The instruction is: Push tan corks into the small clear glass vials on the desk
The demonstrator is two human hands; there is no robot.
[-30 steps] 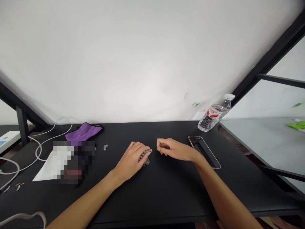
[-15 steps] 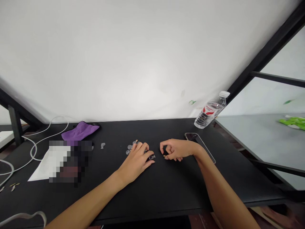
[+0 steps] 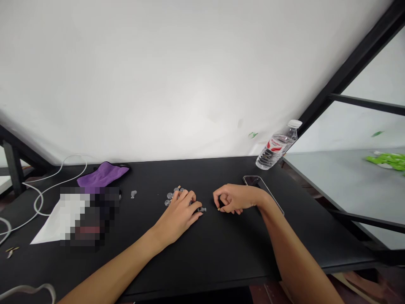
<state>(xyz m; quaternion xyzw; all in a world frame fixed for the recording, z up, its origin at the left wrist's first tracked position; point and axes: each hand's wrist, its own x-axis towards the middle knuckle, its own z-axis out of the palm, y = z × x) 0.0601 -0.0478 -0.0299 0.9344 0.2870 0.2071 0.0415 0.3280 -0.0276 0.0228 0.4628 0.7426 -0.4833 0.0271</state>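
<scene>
My left hand (image 3: 179, 215) lies on the black table (image 3: 221, 249), fingers stretched flat over a small heap of clear, shiny pieces (image 3: 172, 196). One piece (image 3: 203, 209) lies at its fingertips. My right hand (image 3: 236, 198) rests a little to the right, apart from the left. Its fingers are curled and thumb and forefinger are pinched together. A tiny thing shows at the pinch, too small to name.
A phone (image 3: 264, 193) lies flat just right of my right hand, and a water bottle (image 3: 277, 145) leans at the wall behind it. On the left are a purple cloth (image 3: 103, 174), a white cable (image 3: 38, 196), a white sheet (image 3: 47, 226) and one loose clear piece (image 3: 133, 194). A grey table (image 3: 341, 185) adjoins on the right.
My left hand went from clutching the shiny pieces to lying flat, with several now spread on the table beyond its fingers. My right hand curled tighter and shifted slightly right.
</scene>
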